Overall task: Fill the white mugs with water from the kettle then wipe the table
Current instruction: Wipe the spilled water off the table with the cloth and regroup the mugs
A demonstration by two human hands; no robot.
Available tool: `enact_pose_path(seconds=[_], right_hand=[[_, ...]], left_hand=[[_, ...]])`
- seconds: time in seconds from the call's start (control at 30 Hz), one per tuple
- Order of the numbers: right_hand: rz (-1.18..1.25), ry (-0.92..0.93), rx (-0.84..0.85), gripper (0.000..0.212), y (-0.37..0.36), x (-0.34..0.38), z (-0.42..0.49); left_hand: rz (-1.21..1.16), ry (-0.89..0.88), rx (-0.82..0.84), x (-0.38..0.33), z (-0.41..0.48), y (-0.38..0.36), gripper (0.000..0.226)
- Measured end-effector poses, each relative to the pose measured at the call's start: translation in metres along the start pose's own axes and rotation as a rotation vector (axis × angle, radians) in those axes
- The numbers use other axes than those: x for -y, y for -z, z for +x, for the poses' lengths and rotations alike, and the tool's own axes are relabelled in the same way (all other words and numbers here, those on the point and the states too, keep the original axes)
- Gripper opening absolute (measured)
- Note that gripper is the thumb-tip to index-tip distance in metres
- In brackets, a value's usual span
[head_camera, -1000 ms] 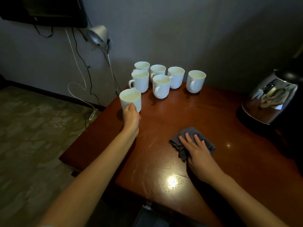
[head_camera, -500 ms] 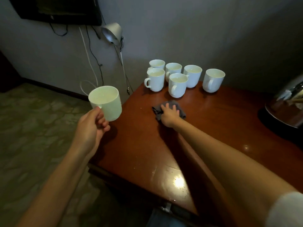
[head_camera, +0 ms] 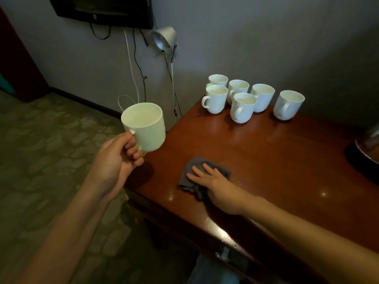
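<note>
Wiping stage, as I read it. My left hand (head_camera: pixel 114 160) is curled round the handle of one white mug (head_camera: pixel 145 126). It holds the mug upright in the air at centre left of the frame, just off the table's left edge and over the floor. Pale liquid shows inside, close to the rim. My right hand (head_camera: pixel 213 181) lies flat with fingers straight, pressing a dark grey cloth (head_camera: pixel 193 160) onto the table (head_camera: pixel 266 160) at lower centre. The hands are well apart, one on each job.

Six mugs (head_camera: pixel 244 107) stand upright at upper centre right, near the wall: five bunched close, one off to the right by itself. All seem to hold water, though levels are hard to compare in this light. The kettle (head_camera: pixel 369 146) is only partly in view at the right edge, on a dark base, with no hand on it.

Progress call: pouring looks finished, with seven mugs filled as far as I can tell. Wiping is under way. Droplets glint along the front edge at lower centre, so that strip is left. The spot under the lifted mug probably wants a pass, then the mug goes back down. Around the mug cluster and near the kettle I can't judge wet or dry. Risk: a full mug held one-handed over the floor is easy to slop.
</note>
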State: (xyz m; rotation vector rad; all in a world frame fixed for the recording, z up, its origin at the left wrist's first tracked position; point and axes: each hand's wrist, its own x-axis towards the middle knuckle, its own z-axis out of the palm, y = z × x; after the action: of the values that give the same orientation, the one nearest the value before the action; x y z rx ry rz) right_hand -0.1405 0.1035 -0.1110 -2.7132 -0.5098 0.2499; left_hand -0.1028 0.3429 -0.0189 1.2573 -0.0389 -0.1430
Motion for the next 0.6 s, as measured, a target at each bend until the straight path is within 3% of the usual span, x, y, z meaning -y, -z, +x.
enact_pose_path(seconds=[0.1,0.2,0.27,0.33,0.43,0.5,0.6], right_hand=[[0.017,-0.226,-0.13,0.071,0.019,-0.045,-0.024],[-0.016,-0.553,-0.066,0.064,0.054,-0.091,0.017],[-0.035,-0.605,-0.031,0.061,0.063,-0.086,0.057],[-0.05,-0.494,-0.012,0.061,0.054,-0.051,0.09],[-0.077,-0.189,0.063,0.063,0.009,0.024,0.102],[-0.071,-0.026,0.088,0.064,-0.018,0.06,0.073],[-0.003,0.121,0.098,0.07,-0.034,0.055,0.0]], left_hand=[[0.016,0.011,0.006,0.003,-0.005,0.005,0.044],[0.033,0.021,-0.007,0.001,-0.013,0.005,0.039],[0.02,0.025,-0.008,0.0,-0.017,0.002,0.038],[0.002,0.029,-0.009,-0.002,-0.021,-0.002,0.038],[-0.02,0.018,0.001,-0.003,-0.026,-0.009,0.038],[-0.029,0.011,0.011,-0.001,-0.028,-0.012,0.039],[-0.024,0.018,0.049,0.004,-0.029,-0.018,0.045]])
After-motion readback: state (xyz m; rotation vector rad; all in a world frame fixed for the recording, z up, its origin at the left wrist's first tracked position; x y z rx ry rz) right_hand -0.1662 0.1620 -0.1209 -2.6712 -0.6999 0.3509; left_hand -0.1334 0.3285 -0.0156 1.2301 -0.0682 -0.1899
